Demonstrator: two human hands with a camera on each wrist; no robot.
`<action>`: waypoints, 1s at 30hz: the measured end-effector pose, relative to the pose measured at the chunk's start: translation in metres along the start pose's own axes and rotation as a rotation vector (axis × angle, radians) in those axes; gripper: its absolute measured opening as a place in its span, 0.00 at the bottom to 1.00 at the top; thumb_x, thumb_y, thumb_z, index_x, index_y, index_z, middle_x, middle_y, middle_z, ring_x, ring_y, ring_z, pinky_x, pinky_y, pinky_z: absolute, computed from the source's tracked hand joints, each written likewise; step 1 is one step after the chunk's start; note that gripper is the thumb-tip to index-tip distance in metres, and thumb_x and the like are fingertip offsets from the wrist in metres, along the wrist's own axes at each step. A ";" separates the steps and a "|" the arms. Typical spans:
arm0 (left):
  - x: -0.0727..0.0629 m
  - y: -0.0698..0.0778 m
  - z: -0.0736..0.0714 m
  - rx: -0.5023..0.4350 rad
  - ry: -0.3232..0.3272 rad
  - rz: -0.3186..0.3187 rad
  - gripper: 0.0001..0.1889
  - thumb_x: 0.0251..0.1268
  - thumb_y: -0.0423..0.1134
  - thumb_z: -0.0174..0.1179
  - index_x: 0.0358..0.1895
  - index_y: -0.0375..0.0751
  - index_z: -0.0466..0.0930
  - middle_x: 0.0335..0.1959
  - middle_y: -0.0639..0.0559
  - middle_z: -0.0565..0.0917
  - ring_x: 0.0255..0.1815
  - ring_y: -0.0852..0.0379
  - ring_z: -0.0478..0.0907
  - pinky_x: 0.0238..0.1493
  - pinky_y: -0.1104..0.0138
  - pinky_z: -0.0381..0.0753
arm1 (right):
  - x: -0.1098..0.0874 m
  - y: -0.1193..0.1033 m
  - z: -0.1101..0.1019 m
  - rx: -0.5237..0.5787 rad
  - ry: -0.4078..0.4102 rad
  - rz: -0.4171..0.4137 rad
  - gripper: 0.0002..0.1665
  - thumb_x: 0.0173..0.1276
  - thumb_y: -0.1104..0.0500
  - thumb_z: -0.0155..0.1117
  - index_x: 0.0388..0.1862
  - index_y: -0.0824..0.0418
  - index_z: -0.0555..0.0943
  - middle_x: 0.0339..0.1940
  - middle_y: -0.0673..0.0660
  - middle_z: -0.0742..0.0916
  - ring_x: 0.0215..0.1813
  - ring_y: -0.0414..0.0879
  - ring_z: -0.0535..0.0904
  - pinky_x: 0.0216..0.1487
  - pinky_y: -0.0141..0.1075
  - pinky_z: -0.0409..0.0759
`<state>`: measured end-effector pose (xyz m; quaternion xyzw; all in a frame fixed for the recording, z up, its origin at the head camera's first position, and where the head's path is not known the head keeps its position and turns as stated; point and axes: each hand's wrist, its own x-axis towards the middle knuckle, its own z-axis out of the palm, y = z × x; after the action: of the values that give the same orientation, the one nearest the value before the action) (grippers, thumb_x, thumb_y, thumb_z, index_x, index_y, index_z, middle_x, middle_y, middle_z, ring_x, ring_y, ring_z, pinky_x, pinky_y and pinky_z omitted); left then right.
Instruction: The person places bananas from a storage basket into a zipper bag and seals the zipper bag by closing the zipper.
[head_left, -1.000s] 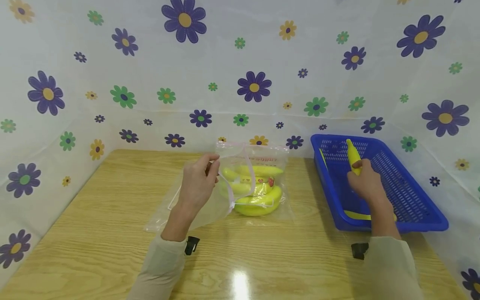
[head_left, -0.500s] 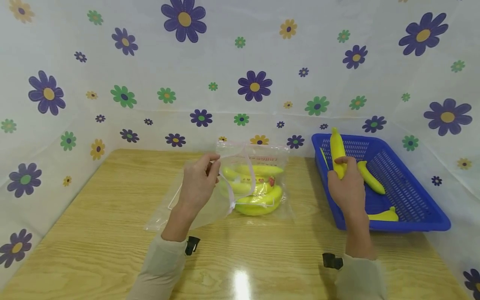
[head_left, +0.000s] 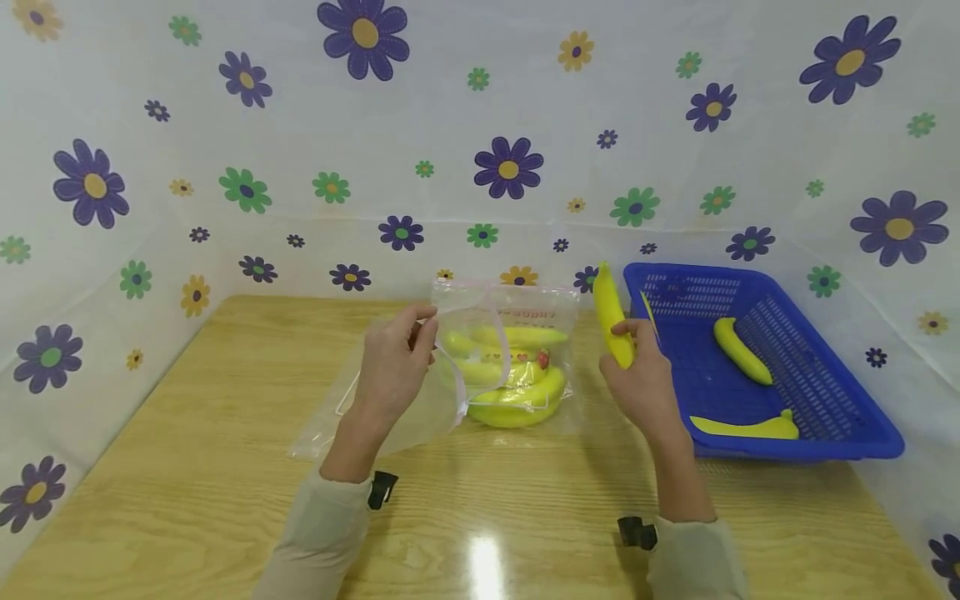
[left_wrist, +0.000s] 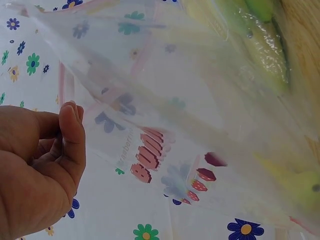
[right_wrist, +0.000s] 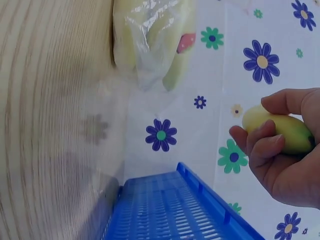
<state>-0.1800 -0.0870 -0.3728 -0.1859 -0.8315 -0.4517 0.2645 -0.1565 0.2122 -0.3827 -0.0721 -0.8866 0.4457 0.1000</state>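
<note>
Between thumb and fingers my left hand pinches the edge of a clear zip bag, lifting its pink-rimmed mouth. In the left wrist view the bag spreads out from the fingertips, with red printing on it. Several yellow bananas lie inside the bag on the table. My right hand grips another banana, held up between the bag and the basket's left rim. The right wrist view shows this banana with fingers and thumb curled round it.
A blue plastic basket stands at the right of the wooden table. One banana and a flat-looking yellow piece lie in it; another thin yellow piece leans at its left wall. Flowered cloth hangs behind.
My right hand has carried the banana leftward out of the basket, past its left rim, towards the bag. The left hand and the bag have stayed in place.
</note>
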 end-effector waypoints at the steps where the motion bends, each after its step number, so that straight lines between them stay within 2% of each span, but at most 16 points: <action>1: 0.000 0.000 0.000 -0.001 0.002 0.000 0.09 0.71 0.28 0.58 0.49 0.28 0.81 0.21 0.44 0.82 0.17 0.55 0.77 0.20 0.75 0.75 | 0.000 -0.001 0.002 0.018 -0.011 0.004 0.32 0.67 0.60 0.56 0.69 0.56 0.60 0.54 0.68 0.78 0.37 0.56 0.74 0.30 0.36 0.74; 6: -0.002 -0.002 0.000 0.002 0.009 0.013 0.09 0.71 0.28 0.57 0.49 0.27 0.81 0.21 0.43 0.83 0.17 0.55 0.79 0.19 0.76 0.74 | 0.001 -0.006 0.007 0.069 -0.062 0.050 0.38 0.64 0.56 0.62 0.71 0.61 0.60 0.59 0.66 0.78 0.45 0.55 0.75 0.37 0.37 0.75; 9: -0.002 -0.003 0.000 0.010 0.010 0.017 0.09 0.71 0.28 0.57 0.49 0.27 0.81 0.22 0.43 0.83 0.17 0.55 0.79 0.19 0.74 0.75 | 0.000 -0.007 0.009 0.103 -0.092 0.038 0.35 0.64 0.55 0.65 0.68 0.62 0.67 0.51 0.64 0.80 0.40 0.54 0.76 0.34 0.36 0.76; 13: -0.002 -0.004 0.000 0.020 0.013 0.023 0.09 0.72 0.29 0.57 0.49 0.27 0.82 0.21 0.44 0.83 0.17 0.56 0.78 0.18 0.73 0.75 | -0.001 -0.006 0.010 0.185 -0.148 -0.013 0.28 0.63 0.55 0.68 0.62 0.60 0.75 0.36 0.62 0.81 0.26 0.50 0.75 0.23 0.34 0.76; 15: -0.002 -0.004 0.000 0.025 0.016 0.028 0.09 0.72 0.29 0.57 0.49 0.27 0.82 0.21 0.44 0.83 0.17 0.56 0.78 0.18 0.73 0.75 | -0.002 -0.004 0.010 0.225 -0.184 -0.037 0.26 0.64 0.56 0.69 0.61 0.60 0.77 0.33 0.61 0.79 0.24 0.48 0.74 0.21 0.34 0.76; 23: -0.001 -0.004 0.001 0.018 0.027 0.041 0.09 0.70 0.28 0.58 0.47 0.26 0.82 0.21 0.44 0.82 0.17 0.56 0.78 0.18 0.75 0.75 | -0.002 -0.002 0.014 0.373 -0.341 -0.047 0.25 0.68 0.59 0.67 0.61 0.68 0.77 0.39 0.61 0.80 0.29 0.49 0.78 0.30 0.36 0.84; 30: -0.001 -0.001 0.002 0.011 0.022 0.028 0.09 0.71 0.28 0.57 0.48 0.25 0.81 0.21 0.44 0.82 0.17 0.55 0.79 0.19 0.77 0.74 | -0.001 0.001 0.024 0.449 -0.391 -0.049 0.22 0.70 0.59 0.64 0.57 0.71 0.76 0.40 0.60 0.80 0.29 0.47 0.79 0.31 0.36 0.85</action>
<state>-0.1803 -0.0865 -0.3752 -0.1908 -0.8285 -0.4453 0.2808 -0.1613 0.1940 -0.3971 0.0605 -0.7697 0.6337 -0.0482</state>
